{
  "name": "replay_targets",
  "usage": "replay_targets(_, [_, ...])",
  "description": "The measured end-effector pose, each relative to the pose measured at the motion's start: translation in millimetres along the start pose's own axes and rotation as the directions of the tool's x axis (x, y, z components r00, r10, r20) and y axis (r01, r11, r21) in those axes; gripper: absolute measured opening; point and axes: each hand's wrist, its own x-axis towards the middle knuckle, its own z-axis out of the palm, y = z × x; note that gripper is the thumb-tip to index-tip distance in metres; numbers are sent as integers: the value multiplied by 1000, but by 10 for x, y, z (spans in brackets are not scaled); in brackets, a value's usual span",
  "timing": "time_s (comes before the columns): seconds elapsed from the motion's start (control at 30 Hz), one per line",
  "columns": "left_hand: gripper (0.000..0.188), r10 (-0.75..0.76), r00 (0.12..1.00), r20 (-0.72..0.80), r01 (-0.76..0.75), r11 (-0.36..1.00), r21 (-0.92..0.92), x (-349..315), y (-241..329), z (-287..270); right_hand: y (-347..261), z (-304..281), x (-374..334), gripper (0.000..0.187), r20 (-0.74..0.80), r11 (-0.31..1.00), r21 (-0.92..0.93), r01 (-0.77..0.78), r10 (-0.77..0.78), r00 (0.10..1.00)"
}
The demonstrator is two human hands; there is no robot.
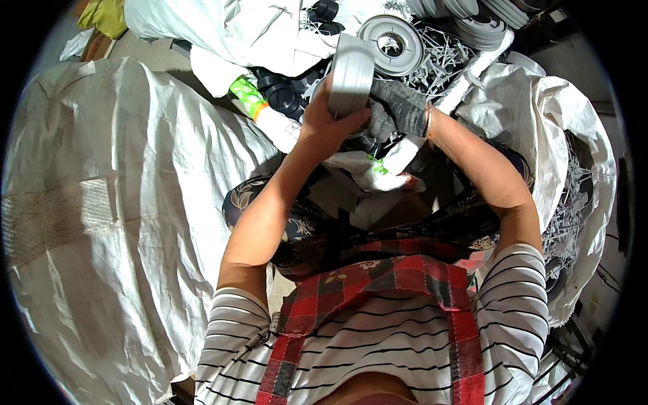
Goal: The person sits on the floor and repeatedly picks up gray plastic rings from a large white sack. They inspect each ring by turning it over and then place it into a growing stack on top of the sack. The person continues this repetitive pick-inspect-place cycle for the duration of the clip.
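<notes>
Left hand (325, 127) grips a ridged white stack (352, 73), gloved right hand (399, 108) curled beside it.

one of the hands (324, 127) grips a white cylinder (352, 73).

A workshop floor, by all appearances, given over to plastic parts: grey flanged discs (405, 62) and loose white plastic scraps (442, 57) lie beyond the left hand's fingers (356, 121), with a bulging woven sack (155, 202) to their left and an open, scrap-filled sack (603, 152) to their right.
</notes>
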Motion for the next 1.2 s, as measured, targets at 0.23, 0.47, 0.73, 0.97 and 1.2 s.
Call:
replay_targets(0.23, [65, 118, 976, 184, -203, 801, 564, -80, -406, -125, 519, -249, 351, 26, -232, 813, -314, -490, 435, 870])
replay_targets(0.47, [43, -128, 932, -338, 112, 991, -67, 111, -306, -512, 609, -61, 669, 30, 156, 698, -654, -291, 501, 851])
replay_targets(0.73, [41, -185, 765, -617, -54, 936, -347, 131, -174, -933, 640, -42, 625, 41, -86, 594, -759, -266, 315, 945])
replay_targets(0.97, [55, -202, 789, -580, -38, 926, -374, 10, -156, -974, -481, -418, 1017, 50, -263, 674, 737, -48, 351, 899])
replay_targets(1.2, [46, -322, 822, -470, -271, 505, -819, -101, -102, -1357, -597, 276, 1614, 31, 276, 25, 945, -326, 475, 836])
